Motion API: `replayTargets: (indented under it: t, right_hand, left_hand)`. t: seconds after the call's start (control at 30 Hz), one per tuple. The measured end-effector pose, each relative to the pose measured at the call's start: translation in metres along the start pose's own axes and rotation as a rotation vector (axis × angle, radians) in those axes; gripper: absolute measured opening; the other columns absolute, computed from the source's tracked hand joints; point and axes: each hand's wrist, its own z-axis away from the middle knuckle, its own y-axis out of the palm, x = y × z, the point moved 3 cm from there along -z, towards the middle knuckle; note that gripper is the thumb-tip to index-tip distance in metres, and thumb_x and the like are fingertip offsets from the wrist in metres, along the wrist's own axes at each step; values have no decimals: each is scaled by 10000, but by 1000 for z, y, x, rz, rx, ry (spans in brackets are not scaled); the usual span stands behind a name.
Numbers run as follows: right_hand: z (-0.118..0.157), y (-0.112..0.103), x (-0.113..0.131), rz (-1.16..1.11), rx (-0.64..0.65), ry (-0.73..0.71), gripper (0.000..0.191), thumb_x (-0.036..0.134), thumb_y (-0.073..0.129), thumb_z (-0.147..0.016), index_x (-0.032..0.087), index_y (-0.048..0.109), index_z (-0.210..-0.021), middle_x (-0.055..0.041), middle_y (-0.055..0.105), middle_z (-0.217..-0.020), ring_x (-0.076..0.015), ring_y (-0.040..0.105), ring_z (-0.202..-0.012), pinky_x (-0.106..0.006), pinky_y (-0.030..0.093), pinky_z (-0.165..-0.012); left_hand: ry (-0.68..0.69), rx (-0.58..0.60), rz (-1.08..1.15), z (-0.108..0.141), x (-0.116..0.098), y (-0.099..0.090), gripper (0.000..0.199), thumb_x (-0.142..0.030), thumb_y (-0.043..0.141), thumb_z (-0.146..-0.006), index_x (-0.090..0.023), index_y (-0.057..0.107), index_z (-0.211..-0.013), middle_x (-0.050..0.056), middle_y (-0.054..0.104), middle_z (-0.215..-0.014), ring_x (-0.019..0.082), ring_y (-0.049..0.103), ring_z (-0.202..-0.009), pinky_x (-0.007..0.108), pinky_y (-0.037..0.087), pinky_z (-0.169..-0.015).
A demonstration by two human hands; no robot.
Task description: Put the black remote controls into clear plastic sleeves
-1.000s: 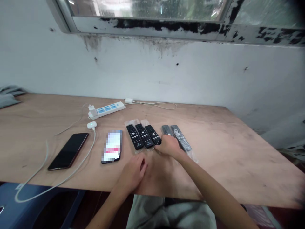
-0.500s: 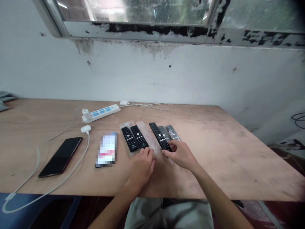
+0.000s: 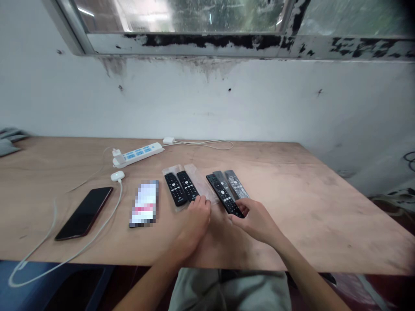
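Note:
My right hand (image 3: 254, 217) grips the lower end of a black remote (image 3: 223, 194) between thumb and fingers, its far end tilted toward the wall. My left hand (image 3: 198, 216) rests at the near end of a second black remote (image 3: 187, 183), fingers curled; what they may hold is hidden. Left of that lies a third black remote (image 3: 175, 188). Clear plastic sleeves (image 3: 199, 179) lie under and beside these two. Two remotes in wrapping, a grey one (image 3: 221, 176) and a patterned one (image 3: 236, 183), lie behind the held remote.
On the wooden table (image 3: 308, 194) are a lit phone (image 3: 145, 204), a dark phone (image 3: 84, 213) and a white charger (image 3: 117, 176) with a looping cable. A power strip (image 3: 139, 154) lies near the wall. Grey cloth (image 3: 9, 140) is at the far left.
My right hand has moved right and toward me with the held remote, away from the plastic sleeves. My left hand has shifted only slightly.

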Motion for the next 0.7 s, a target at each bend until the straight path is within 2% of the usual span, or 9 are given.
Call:
replayTargets:
  t: [0.23, 0.33, 0.47, 0.6, 0.7]
  right_hand:
    - [2, -3, 1, -2, 5, -8, 162, 343, 639, -689, 194, 620, -749, -2, 612, -661, -141, 523, -605, -259, 354, -551]
    - [6, -8, 1, 2, 17, -19, 145, 326, 638, -691, 195, 614, -750, 0, 614, -667, -138, 523, -606, -257, 355, -556]
    - [14, -18, 3, 40, 42, -35, 133, 310, 643, -680, 197, 613, -745, 2, 609, -680, -133, 515, -599, -254, 346, -544]
    - [22, -23, 7, 80, 79, -62, 154, 316, 649, -671, 207, 614, -774, -5, 613, -722, -141, 512, -608, -260, 336, -533]
    - [25, -23, 9, 112, 99, -75, 140, 306, 655, -648, 209, 572, -707, 0, 598, -696, -139, 499, -589, -260, 323, -518]
  left_hand:
    - [-61, 85, -27, -6, -10, -8, 166, -68, 461, -830, -110, 605, -900, 117, 596, -946, 233, 536, -892, 350, 442, -754]
    - [-115, 5, 9, -9, -5, -13, 186, -45, 429, -839, -127, 591, -879, 90, 593, -908, 207, 539, -870, 319, 441, -751]
    - [-205, -127, 112, -13, 13, -23, 222, -80, 366, -892, -151, 574, -861, 68, 587, -883, 188, 544, -836, 298, 441, -732]
    - [-240, -163, 151, -19, 29, -34, 256, -145, 349, -923, -152, 588, -831, 77, 585, -882, 193, 547, -832, 310, 437, -755]
    - [-225, -159, 164, -22, 35, -37, 276, -165, 341, -933, -154, 591, -817, 71, 580, -876, 182, 547, -806, 306, 437, -756]
